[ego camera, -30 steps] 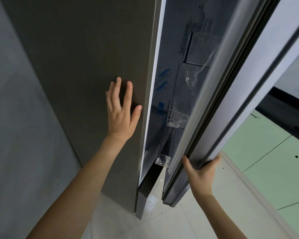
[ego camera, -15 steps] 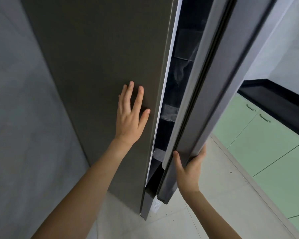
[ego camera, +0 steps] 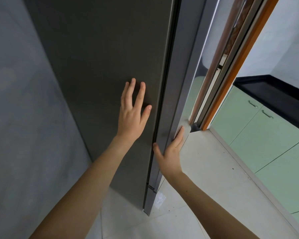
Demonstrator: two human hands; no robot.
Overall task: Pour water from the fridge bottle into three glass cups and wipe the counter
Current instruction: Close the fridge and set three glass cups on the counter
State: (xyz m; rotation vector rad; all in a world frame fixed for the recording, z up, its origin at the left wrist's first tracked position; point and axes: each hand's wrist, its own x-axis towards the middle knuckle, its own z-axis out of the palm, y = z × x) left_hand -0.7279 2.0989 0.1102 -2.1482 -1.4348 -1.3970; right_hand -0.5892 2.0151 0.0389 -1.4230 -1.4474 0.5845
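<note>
Now both hands lie flat, fingers straight, holding nothing: left hand (ego camera: 131, 116) on fridge side (ego camera: 102, 66), right hand (ego camera: 169, 156) at 4 o'clock on fridge door (ego camera: 183, 83). Risk: door looks shut w/ no bottle in either grip.

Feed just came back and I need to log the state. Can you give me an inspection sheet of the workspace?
Surface: black counter at far right, only an edge in view.
Job's things: fridge door looks shut against the fridge side panel; bottle, cups and cloth not seen.
Clutter: nothing seen.
Grippers: left hand flat on the panel; right hand flat on the door.
Cables: nothing seen.
Surroundings: green cabinets, orange door frame, pale floor tiles, grey wall.
</note>
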